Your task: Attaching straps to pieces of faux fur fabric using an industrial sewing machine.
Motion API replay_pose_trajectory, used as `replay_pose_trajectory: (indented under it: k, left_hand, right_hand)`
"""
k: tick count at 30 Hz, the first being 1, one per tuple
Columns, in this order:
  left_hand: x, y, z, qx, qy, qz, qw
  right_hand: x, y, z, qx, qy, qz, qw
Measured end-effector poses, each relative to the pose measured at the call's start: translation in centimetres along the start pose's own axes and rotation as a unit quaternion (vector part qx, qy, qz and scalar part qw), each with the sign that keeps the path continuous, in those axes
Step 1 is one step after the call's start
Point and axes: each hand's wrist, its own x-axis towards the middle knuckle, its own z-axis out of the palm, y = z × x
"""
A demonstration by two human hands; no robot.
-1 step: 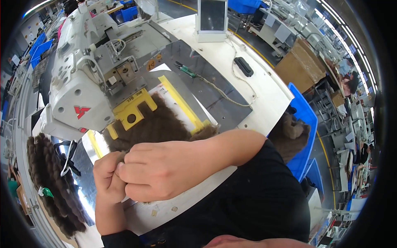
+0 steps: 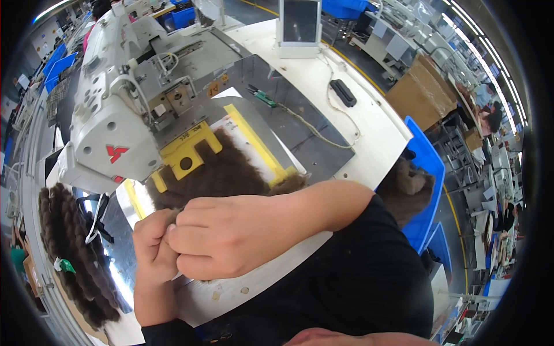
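Brown plush fur fabric (image 2: 213, 179) lies under a yellow clamp plate (image 2: 187, 153) on the bed of a white sewing machine (image 2: 109, 132). At the fabric's near edge my two hands are pressed together. My left hand (image 2: 154, 245) is closed, thumb bent, and a bit of the fabric shows at its top. My right hand (image 2: 216, 239) lies over the edge with its fingers curled against the left one. The fingertips of both are hidden, but the fabric runs in under them. Yellow strips (image 2: 251, 138) border the fabric on its right side.
Green-handled thread snips (image 2: 262, 96) on a cord lie behind the fabric, near a black oblong thing (image 2: 343, 93) and a small screen (image 2: 299, 26). Dark fur strips (image 2: 72, 254) hang at left. At right stands a blue bin (image 2: 430, 173) holding brown fur.
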Motion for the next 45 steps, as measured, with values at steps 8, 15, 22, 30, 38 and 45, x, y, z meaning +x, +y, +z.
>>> replay_pose_trajectory:
  k: [8,15,22,30,38,45]
  left_hand:
    - [-0.9,-0.4,1.1,-0.094,0.086,-0.092,0.988]
    - [-0.7,-1.1,1.3,-0.065,0.05,0.012,0.997]
    - [-0.4,-1.2,1.6,0.015,0.074,0.022,0.997]
    - [-0.7,-1.0,1.9,0.017,0.077,-0.027,0.997]
    - [-0.3,-0.8,2.6,-0.101,0.047,-0.132,0.985]
    - [0.3,-2.0,3.9,-0.235,0.111,-0.134,0.956]
  right_hand:
    - [0.2,1.3,-1.5,0.005,0.06,0.193,0.979]
    - [0.6,1.1,-1.6,0.127,-0.024,0.38,0.916]
    - [-0.5,1.2,-0.1,0.101,0.045,0.329,0.938]
    - [-0.8,1.3,0.4,0.102,0.053,0.302,0.946]
    - [-0.7,2.3,-0.9,0.1,0.013,0.327,0.94]
    - [0.1,3.8,-1.2,0.171,-0.049,0.473,0.863]
